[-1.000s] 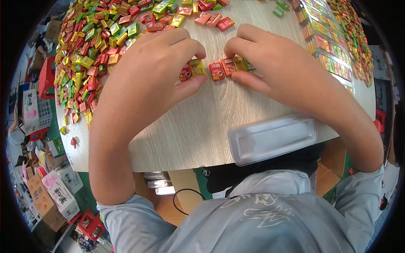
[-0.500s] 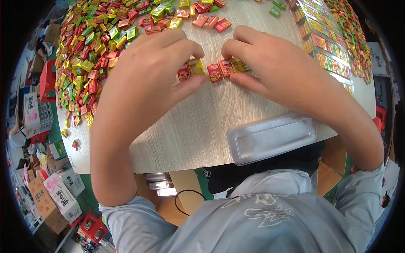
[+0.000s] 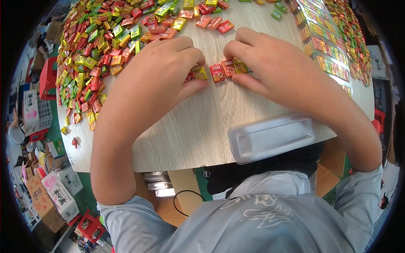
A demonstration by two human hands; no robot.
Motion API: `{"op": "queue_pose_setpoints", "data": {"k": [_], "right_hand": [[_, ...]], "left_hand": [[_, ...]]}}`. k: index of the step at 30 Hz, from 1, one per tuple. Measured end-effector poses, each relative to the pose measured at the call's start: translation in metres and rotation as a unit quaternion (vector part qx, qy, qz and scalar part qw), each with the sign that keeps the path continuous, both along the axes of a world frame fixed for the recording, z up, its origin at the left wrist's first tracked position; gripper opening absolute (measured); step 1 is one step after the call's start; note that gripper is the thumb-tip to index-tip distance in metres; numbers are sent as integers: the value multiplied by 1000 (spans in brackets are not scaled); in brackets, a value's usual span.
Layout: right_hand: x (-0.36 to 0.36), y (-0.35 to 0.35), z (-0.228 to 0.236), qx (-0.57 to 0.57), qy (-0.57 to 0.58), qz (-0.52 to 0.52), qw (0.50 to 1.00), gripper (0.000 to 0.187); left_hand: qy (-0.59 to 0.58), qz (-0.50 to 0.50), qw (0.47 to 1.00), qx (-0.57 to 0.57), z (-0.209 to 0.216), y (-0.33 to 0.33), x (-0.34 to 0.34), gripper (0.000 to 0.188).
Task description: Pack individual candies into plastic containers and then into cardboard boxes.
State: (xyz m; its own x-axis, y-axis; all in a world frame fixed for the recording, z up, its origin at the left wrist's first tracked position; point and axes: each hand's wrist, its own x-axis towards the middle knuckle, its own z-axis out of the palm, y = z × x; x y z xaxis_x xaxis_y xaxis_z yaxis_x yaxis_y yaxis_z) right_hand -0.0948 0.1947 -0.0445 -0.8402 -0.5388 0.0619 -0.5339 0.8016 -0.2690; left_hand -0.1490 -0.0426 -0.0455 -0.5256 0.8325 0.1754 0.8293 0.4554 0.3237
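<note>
Between the thumb and fingers of my left hand [image 3: 168,69] are a yellow small box [image 3: 199,72] and a red one beside it, partly hidden by the fingers. My right hand [image 3: 261,59] grips a short row of small boxes: a red box [image 3: 217,73] at its left end, an orange-red box [image 3: 228,68], then a yellow box [image 3: 240,66], with a bit of green past it under the fingers. A narrow gap of tabletop separates the two groups. Nearer my body lies a clear plastic tray [image 3: 234,148] with nothing in it, at the table's front edge.
A large heap of small coloured boxes [image 3: 90,63] covers the left of the table. Several loose red boxes [image 3: 225,27] lie beyond my hands. Filled clear trays [image 3: 327,44] stand at the right, with another heap [image 3: 352,46] behind them. Cartons [image 3: 59,196] sit off to the left.
My left hand has shifted slightly right and down with its boxes, its fingers covering more of the red one. The right hand and its row have barely moved.
</note>
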Motion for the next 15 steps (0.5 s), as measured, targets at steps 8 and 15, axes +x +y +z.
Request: {"op": "queue_pose_setpoints", "data": {"k": [8,15], "right_hand": [[-12,9,18,-1,7,-2,1000,28],[-63,-13,53,25,0,-37,999,25]], "left_hand": [[-10,5,1000,-29,0,-3,3,28],[-6,6,1000,-25,0,-4,3,29]]}}
